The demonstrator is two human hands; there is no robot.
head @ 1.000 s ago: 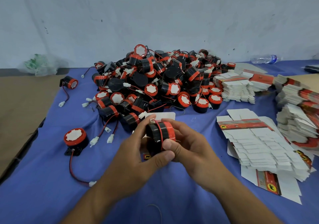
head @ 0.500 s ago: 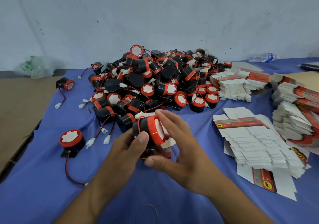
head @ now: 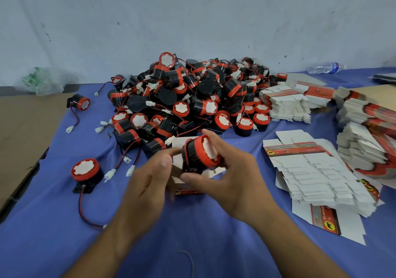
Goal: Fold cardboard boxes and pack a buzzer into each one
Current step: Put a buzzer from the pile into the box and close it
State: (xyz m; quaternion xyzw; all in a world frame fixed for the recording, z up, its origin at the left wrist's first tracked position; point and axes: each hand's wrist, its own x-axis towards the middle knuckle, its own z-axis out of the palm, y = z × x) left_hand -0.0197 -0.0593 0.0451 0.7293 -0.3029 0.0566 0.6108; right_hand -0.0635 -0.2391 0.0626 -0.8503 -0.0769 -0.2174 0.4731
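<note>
Gripping black-and-red buzzer point(head: 199, 156) in curled right hand point(head: 233, 181) | pinching open cardboard box point(head: 184, 141) with left hand point(head: 147, 183), just under buzzer | over blue cloth point(head: 64, 235), near buzzer pile point(head: 188, 97)

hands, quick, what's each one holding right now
The left hand grips the part-folded cardboard box.
The right hand grips a buzzer, fingers curled round it, at the box's opening.

Black buzzer point(head: 198, 157) with red rim, blue tablecloth point(head: 53, 224)
</note>
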